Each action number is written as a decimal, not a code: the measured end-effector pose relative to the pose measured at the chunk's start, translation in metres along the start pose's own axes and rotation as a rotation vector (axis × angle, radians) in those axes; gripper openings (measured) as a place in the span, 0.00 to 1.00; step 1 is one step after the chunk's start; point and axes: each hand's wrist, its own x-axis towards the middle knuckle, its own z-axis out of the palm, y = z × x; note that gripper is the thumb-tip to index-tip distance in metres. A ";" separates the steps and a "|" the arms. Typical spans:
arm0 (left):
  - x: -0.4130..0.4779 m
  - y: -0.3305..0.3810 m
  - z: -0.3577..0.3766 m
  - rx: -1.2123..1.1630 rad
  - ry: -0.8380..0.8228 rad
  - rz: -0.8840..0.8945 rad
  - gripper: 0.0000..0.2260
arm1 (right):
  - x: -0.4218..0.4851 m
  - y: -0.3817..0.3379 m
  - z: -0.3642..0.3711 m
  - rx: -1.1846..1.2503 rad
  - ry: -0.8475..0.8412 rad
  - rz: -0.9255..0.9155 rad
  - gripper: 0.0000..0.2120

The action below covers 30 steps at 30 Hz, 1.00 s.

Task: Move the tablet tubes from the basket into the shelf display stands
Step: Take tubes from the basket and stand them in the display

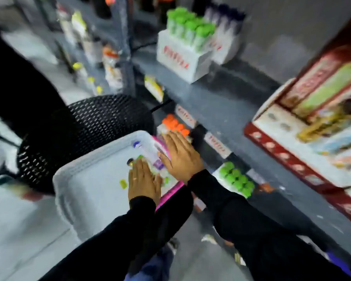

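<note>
A pale grey basket (pixel 85 179) with a pink rim sits low in front of me. Several white tablet tubes (pixel 152 157) with blue, green and yellow caps lie in its right corner. My left hand (pixel 144 179) and my right hand (pixel 180 157) are both inside the basket, palms down on the tubes, fingers spread. The frame is blurred, so I cannot tell whether either hand grips a tube. On the upper shelf stands a white display stand (pixel 180 55) filled with green-capped tubes (pixel 190 25). Lower shelves carry orange-capped tubes (pixel 175 124) and more green-capped tubes (pixel 236 177).
A black mesh chair (pixel 83 130) stands just behind the basket on the left. A red and white carton of boxed goods (pixel 304 138) fills the shelf on the right. The grey shelf (pixel 227 102) has bare room between the stand and the carton.
</note>
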 end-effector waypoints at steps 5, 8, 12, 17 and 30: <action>-0.036 -0.065 0.026 0.067 -0.161 -0.398 0.33 | -0.001 -0.031 0.096 0.158 -0.423 0.019 0.12; -0.032 -0.065 0.028 0.053 -0.223 -0.410 0.32 | 0.010 -0.042 0.119 0.165 -0.561 0.037 0.14; -0.030 -0.066 0.027 0.063 -0.269 -0.414 0.31 | 0.015 -0.053 0.143 0.005 -0.749 0.157 0.14; -0.031 -0.067 0.029 0.063 -0.263 -0.381 0.31 | 0.016 -0.066 0.147 -0.041 -0.842 0.136 0.16; -0.029 -0.060 0.023 0.181 -0.261 -0.249 0.34 | 0.064 -0.005 -0.040 0.205 -0.925 0.261 0.08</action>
